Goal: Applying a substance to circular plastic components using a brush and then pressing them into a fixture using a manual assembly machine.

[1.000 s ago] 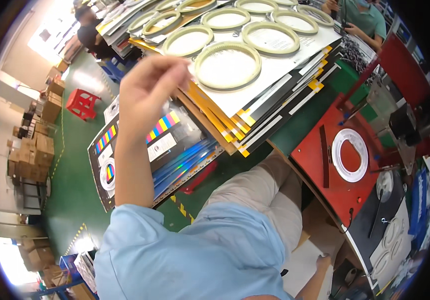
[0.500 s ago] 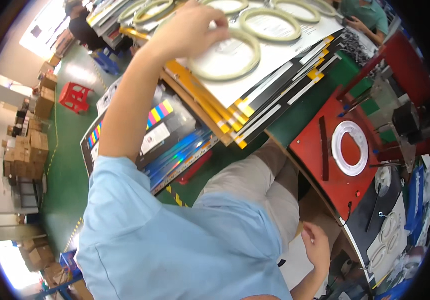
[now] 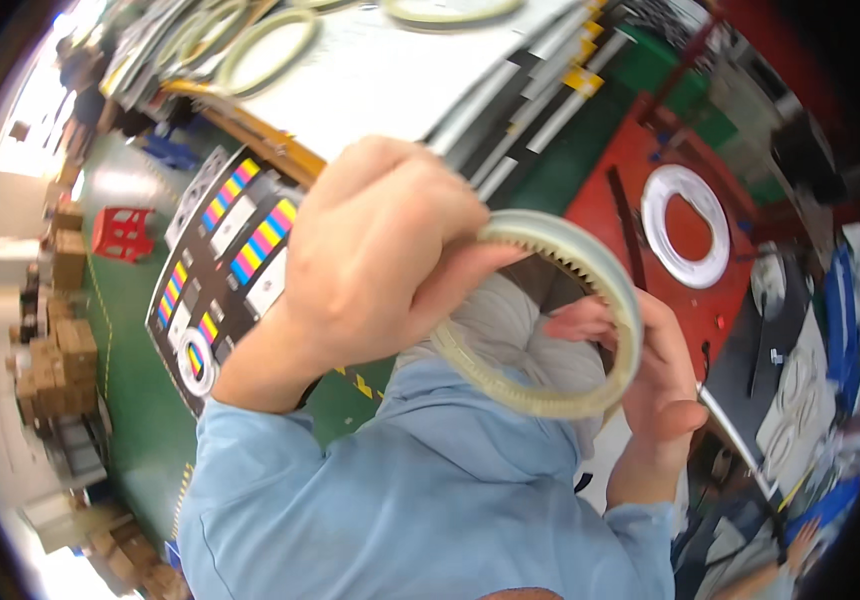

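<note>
Plainly, the left hand [image 3: 380, 240] bears most of the hold on the pale toothed ring [image 3: 605, 258]: its thumb and curled fingers pinch the upper left rim. The right hand [image 3: 655, 370] is spread, thumb well apart from the fingers, which pass behind the ring's right side and show through its hole; whether they touch it, I cannot tell. The ring is tilted in the air over the lap, between the near corner of the sheet stack [image 3: 360, 90] and the left edge of the red desk [image 3: 590, 205], seemingly with nothing beneath to catch it.

A drop looks the likeliest trouble: should the left pinch loosen while the right fingers bear no weight, the ring could swing down and fall onto the lap or the green floor [image 3: 135, 340]. Gripped on one side only, it could also twist, and hard squeezing might bend it if the material is soft. Its inner teeth could catch a fingertip. A wide swing rightward might strike the desk's left edge, or the white ring [image 3: 653, 225] lying inward from that edge.
</note>
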The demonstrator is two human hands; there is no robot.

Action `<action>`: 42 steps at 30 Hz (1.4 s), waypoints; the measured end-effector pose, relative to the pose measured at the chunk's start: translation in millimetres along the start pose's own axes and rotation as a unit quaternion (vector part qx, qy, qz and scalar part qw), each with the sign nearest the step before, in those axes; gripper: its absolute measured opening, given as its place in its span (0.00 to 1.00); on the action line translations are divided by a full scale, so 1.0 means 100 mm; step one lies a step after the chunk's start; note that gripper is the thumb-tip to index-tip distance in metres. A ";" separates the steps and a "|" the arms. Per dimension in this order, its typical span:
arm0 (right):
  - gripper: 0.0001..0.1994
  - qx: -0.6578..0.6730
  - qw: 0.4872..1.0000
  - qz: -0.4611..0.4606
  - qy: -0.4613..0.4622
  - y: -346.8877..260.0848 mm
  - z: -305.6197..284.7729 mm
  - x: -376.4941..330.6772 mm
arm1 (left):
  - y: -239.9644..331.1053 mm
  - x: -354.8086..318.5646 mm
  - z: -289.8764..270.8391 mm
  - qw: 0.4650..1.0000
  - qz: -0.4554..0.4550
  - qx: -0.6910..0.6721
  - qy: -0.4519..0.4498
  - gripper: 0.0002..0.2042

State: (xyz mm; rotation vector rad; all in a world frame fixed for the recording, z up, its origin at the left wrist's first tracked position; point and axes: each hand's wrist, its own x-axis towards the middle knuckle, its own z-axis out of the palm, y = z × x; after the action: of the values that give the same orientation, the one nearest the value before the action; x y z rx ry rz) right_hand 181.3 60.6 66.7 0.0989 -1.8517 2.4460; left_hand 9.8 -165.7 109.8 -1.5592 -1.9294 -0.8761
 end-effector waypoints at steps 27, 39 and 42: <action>0.22 -0.091 0.945 -0.172 0.264 0.09 -1.30 -0.67 | 0.38 -0.01 1.53 0.798 -0.293 -0.502 -0.158 0.19; 0.10 -0.572 0.622 0.089 0.527 0.17 -2.50 -1.09 | 0.14 -0.19 1.71 0.715 -0.346 -0.591 -0.140 0.19; 0.10 -0.537 0.626 0.024 0.565 0.04 -2.60 -0.99 | 0.16 -0.17 1.73 0.716 -0.349 -0.590 -0.132 0.15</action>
State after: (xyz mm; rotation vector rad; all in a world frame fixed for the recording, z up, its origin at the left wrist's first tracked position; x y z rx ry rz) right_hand 277.2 308.1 -17.0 -1.1954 -2.0232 0.5008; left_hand 30.9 -45.7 -15.0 -1.4786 -2.3000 -2.7597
